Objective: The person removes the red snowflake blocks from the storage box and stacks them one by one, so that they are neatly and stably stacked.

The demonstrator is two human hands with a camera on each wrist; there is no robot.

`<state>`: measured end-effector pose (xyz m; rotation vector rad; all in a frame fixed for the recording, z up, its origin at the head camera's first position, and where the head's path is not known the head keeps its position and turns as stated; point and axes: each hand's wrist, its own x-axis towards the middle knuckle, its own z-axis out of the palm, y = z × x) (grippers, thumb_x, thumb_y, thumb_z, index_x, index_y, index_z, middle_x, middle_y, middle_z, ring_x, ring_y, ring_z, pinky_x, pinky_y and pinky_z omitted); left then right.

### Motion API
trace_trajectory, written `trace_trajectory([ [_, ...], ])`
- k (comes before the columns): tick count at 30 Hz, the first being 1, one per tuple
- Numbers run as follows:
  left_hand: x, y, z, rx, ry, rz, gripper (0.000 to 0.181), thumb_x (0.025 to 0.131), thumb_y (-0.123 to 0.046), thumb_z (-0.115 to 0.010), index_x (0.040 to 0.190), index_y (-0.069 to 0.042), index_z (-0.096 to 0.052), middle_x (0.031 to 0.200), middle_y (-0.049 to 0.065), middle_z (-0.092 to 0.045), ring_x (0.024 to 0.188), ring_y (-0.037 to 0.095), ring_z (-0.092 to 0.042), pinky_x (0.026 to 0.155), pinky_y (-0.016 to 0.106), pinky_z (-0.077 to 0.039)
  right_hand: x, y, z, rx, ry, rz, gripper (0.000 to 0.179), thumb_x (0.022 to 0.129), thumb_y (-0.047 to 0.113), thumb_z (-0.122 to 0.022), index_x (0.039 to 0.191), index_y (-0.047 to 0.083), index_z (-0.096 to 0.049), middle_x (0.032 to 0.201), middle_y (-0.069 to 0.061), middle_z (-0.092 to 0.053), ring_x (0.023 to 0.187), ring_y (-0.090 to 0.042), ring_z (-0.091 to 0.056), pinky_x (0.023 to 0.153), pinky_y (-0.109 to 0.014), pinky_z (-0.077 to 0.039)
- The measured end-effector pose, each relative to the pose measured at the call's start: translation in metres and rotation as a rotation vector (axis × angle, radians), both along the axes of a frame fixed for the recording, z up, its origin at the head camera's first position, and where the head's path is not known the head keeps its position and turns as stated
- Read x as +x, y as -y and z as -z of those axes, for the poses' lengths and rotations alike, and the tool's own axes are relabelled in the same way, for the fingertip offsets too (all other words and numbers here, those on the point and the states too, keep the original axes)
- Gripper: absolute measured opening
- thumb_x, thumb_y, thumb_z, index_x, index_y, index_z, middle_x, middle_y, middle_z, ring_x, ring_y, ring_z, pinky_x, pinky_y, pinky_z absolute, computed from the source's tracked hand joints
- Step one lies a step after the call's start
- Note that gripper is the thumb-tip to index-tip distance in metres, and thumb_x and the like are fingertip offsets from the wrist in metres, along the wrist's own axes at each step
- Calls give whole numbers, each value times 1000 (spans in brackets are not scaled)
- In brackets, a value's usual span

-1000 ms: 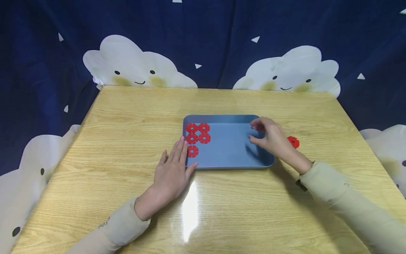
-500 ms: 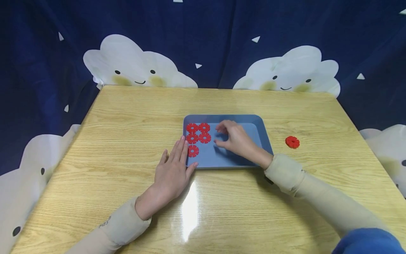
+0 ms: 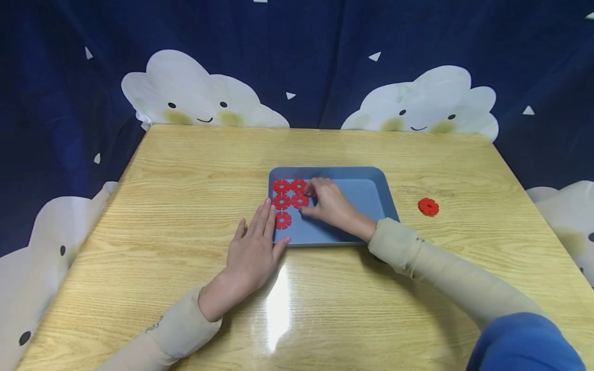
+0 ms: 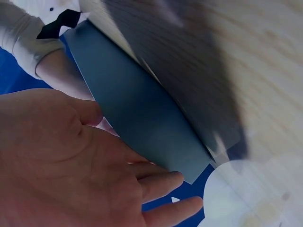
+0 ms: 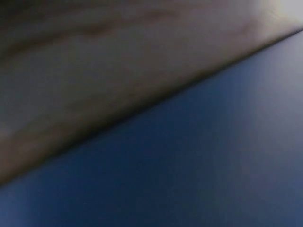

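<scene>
While our left hand point(image 3: 252, 255) lies flat along the left end of the blue tray point(image 3: 359, 196), fingers straight and grasping nothing, our right hand point(image 3: 331, 206) arches over the tray floor with thumb and fingertips parted. We see nothing between them, and we cannot tell whether they touch the middle right disc point(image 3: 296, 200), which lies just beside them. Five red, notched discs lie in the tray's left part: four in a close square, and the lower left disc point(image 3: 287, 221) by itself below them, next to our left fingers.

We judge the discs to be thin plastic: very light, fairly stiff, hard to break, perhaps a little slippery on the smooth floor. Because they lie flat, we would take one by opposite edges, letting the notches give the tips some bite (a flat press would probably just slide it). The tray looks light and stiff too, so we would steady it by its rim.

Close neighbours crowd the square's inner edges, and the tray's left wall and our left fingers hem in that side; the right edges are easier to reach. Another red disc point(image 3: 424, 206) lies on the desk point(image 3: 209, 175), well apart from the tray's right end. Behind hangs a dark blue curtain point(image 3: 315, 51) with smiling clouds point(image 3: 199, 95). Our right wrist view is too blurred to add detail.
</scene>
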<state>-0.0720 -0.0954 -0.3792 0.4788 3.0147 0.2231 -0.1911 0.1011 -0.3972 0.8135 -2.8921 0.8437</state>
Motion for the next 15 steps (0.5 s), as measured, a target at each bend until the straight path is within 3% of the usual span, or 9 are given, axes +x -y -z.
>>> trace_trajectory([
  [9,0,0,0,8,-2,2,73,104,-47,-36,154,2,-18,163,14,-8,149,26,-12,116,52,-20,-1,5,2,36,-24,6,37,74,18,-86,95,-2,-63,89,-11,-60,85,-25,-52,74,-36,-48],
  [15,0,0,0,7,-2,1,73,104,-47,-36,154,2,-18,163,13,-8,149,26,-12,116,52,-20,-1,4,1,27,-19,-13,35,73,15,-84,96,-2,-64,90,-12,-62,86,-26,-53,75,-37,-49],
])
